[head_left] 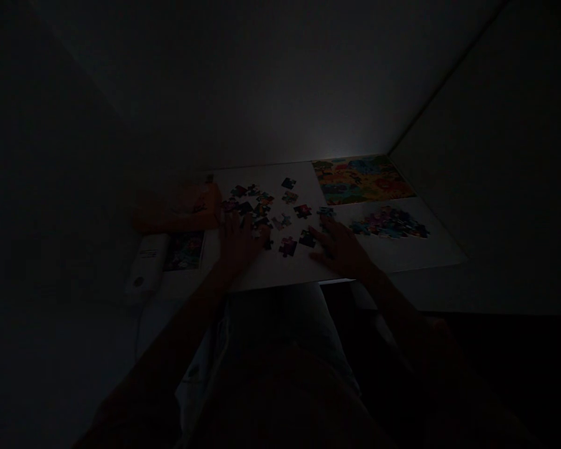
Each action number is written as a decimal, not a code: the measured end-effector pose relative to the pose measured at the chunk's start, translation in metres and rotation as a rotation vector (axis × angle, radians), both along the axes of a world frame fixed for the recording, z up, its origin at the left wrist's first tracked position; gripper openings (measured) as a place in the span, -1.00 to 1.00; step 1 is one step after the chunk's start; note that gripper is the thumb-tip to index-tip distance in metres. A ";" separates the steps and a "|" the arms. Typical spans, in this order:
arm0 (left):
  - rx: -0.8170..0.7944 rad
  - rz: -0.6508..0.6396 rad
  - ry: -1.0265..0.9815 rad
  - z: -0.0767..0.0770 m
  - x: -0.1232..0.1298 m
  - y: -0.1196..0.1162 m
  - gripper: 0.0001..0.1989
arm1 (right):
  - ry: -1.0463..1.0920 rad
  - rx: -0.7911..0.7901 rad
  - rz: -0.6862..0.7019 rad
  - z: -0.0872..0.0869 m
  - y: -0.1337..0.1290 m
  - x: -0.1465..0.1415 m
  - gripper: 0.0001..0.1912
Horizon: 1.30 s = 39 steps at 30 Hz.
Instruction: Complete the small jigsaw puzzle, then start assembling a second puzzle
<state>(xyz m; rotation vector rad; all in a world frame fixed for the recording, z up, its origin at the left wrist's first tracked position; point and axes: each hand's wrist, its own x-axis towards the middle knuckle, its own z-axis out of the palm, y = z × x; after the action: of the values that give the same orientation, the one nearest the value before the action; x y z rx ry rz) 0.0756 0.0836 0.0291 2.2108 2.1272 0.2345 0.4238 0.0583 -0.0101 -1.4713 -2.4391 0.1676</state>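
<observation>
In dim light, my left hand point(240, 244) rests on the white table point(257, 274) with its fingers spread. Its fingertips reach the lower edge of a loose cluster of jigsaw puzzle pieces point(264, 199) and partly cover some. My right hand point(343, 249) lies opposite, fingers also apart, its fingertips beside or on a dark puzzle piece point(307, 238); contact is hard to make out. A bluish piece point(326, 212) sits just beyond those fingers. Between my hands are a purplish piece point(288, 246), a pale piece point(282, 221) and a piece with a red patch point(303, 211).
A heap of puzzle pieces point(393, 222) lies at the right, below a colourful animal picture point(362, 179). At the left are an orange object point(182, 209), a small dark picture point(184, 251) and a white device point(146, 265) with a cable. Walls border the table behind and right.
</observation>
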 end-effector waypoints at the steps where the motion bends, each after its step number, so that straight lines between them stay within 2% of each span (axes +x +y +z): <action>1: -0.005 0.006 0.005 -0.002 -0.004 -0.003 -0.09 | -0.008 -0.001 0.000 -0.001 0.001 -0.001 -0.11; 3: 0.004 0.003 0.004 -0.004 -0.005 0.002 -0.08 | -0.017 -0.002 -0.009 -0.003 0.004 -0.005 -0.06; 10: 0.000 -0.017 -0.051 -0.004 0.004 0.051 -0.03 | -0.018 0.025 -0.088 -0.006 0.025 -0.037 0.03; 16: 0.051 -0.015 -0.105 0.002 0.004 0.066 -0.12 | 0.000 0.078 -0.129 -0.010 0.033 -0.068 0.16; 25: 0.112 0.000 -0.109 0.000 -0.001 0.063 -0.22 | 0.022 0.043 -0.099 -0.010 0.071 -0.086 0.27; 33: 0.141 -0.071 -0.094 -0.001 -0.004 0.038 -0.26 | 0.038 0.039 -0.100 -0.014 0.111 -0.088 0.37; 36: 0.139 -0.104 -0.103 -0.003 -0.009 0.031 -0.32 | 0.049 0.001 -0.075 -0.012 0.128 -0.088 0.33; 39: 0.139 -0.065 -0.106 -0.004 -0.009 0.030 -0.27 | 0.090 -0.023 -0.087 -0.008 0.129 -0.088 0.18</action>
<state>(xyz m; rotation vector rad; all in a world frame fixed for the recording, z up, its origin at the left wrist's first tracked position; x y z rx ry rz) 0.0661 0.1134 0.0247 2.2800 2.0390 0.4978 0.3358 0.1878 -0.0185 -1.5423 -2.3052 0.2384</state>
